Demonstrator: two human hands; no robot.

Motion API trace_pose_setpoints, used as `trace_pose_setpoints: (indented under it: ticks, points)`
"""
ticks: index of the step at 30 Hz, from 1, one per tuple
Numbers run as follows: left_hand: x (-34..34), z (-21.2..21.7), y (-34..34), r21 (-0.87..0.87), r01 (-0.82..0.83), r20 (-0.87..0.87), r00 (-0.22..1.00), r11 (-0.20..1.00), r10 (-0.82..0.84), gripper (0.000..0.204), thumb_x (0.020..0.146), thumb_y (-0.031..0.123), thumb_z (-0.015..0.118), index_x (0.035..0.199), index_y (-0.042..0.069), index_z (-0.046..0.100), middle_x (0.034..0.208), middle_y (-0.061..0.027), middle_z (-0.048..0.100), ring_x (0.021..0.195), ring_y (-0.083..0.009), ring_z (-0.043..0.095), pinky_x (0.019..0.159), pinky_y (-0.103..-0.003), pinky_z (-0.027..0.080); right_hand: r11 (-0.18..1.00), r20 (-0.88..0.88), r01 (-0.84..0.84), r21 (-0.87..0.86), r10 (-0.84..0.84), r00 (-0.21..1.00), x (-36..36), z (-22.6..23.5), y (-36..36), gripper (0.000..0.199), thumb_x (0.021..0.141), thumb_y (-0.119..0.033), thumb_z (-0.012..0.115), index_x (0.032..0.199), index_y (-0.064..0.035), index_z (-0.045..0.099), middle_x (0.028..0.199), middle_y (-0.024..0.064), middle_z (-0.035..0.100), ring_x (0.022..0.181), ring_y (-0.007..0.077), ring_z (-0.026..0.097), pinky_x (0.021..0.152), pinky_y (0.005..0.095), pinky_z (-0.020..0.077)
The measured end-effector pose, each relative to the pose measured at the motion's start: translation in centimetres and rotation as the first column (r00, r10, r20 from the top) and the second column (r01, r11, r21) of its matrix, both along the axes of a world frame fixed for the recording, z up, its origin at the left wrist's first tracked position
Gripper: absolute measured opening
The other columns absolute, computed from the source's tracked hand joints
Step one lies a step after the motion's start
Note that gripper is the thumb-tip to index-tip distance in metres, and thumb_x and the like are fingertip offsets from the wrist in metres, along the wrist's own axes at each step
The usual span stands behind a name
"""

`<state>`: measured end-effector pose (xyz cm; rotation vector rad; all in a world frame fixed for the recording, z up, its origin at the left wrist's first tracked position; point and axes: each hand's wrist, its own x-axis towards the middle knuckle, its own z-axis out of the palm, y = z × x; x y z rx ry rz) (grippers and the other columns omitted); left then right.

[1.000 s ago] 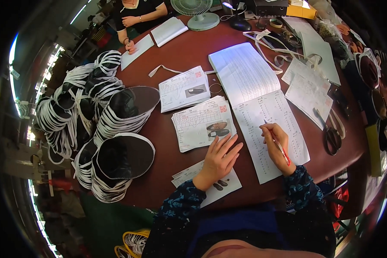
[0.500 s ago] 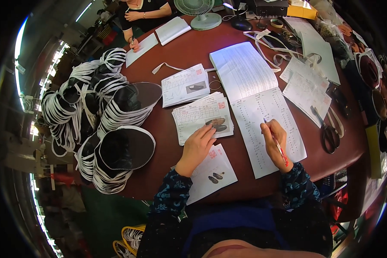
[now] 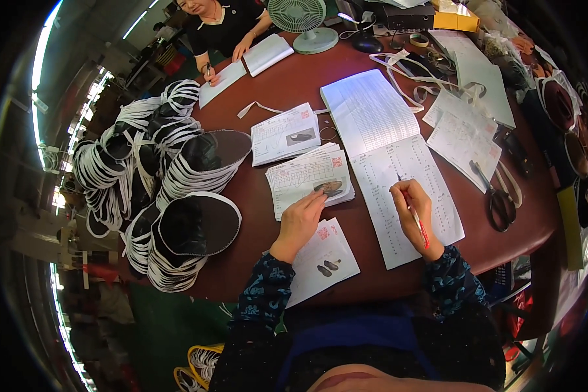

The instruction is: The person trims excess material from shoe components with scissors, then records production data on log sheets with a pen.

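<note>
My right hand (image 3: pixel 414 219) is closed round a red and white pen (image 3: pixel 421 230), whose tip is at the written page of an open notebook (image 3: pixel 389 248). That notebook has a printed or closely lined upper page and handwritten columns below. My left hand (image 3: pixel 302 219) lies flat, fingers stretched, on the lower right of a stack of printed cards (image 3: pixel 294 175) with a shoe picture. A second card stack (image 3: pixel 271 145) sits just behind it. Partly under my left wrist is a loose sheet (image 3: pixel 336 268) picturing a pair of dark shoes.
Bundled black shoe pieces with white edges (image 3: pixel 202 225) are piled along the table's left side. Black scissors (image 3: pixel 500 206) and loose papers (image 3: pixel 460 127) lie to the right. A fan (image 3: pixel 315 39) stands at the back, near a co-worker's writing hand (image 3: pixel 210 75).
The view has shifted slightly. My right hand and pen have moved a little up the page, while my left hand stays on the cards. The co-worker's other hand has come down to their open booklet.
</note>
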<state>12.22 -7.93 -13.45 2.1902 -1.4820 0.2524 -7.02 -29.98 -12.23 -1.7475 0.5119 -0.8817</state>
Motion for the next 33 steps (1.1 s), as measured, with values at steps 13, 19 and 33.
trace_pose_setpoints:
  ticks: [13,19,33]
  points:
    - [-0.8,-1.9,-0.1,-0.209,-0.043,0.060,0.997,0.977,0.057,0.012,0.096,0.007,0.072,0.107,0.004,0.073,0.114,-0.0123,0.078,0.106,-0.0308,0.076,0.084,-0.038,0.061,0.999,0.030,0.004,-0.045,-0.003,1.000,-0.1,-0.2,0.1,0.014,0.091,-0.005,0.081,0.087,0.0017,0.069,0.079,0.0094,0.061,0.067,0.0161,0.055,0.061,0.0301,0.0449]
    - [-0.9,-1.9,-0.3,-0.228,-0.056,0.059,0.996,0.972,0.071,0.011,0.094,0.007,0.073,0.105,0.004,0.072,0.113,-0.0118,0.078,0.105,-0.0306,0.076,0.084,-0.038,0.061,0.999,-0.032,-0.011,-0.047,0.010,0.999,-0.2,-0.7,-0.2,0.015,0.095,-0.007,0.078,0.088,0.0021,0.068,0.079,0.0105,0.060,0.067,0.0176,0.055,0.062,0.0307,0.0448]
    - [-1.0,-1.7,-0.4,-0.229,-0.068,0.055,0.995,0.971,0.083,0.013,0.092,0.006,0.074,0.105,0.005,0.073,0.113,-0.0123,0.078,0.105,-0.0308,0.076,0.085,-0.039,0.061,0.995,-0.012,-0.008,-0.104,0.007,1.000,0.1,-0.2,0.1,0.007,0.095,-0.003,0.076,0.094,0.0018,0.071,0.082,0.0112,0.064,0.069,0.0187,0.059,0.065,0.0311,0.0480]
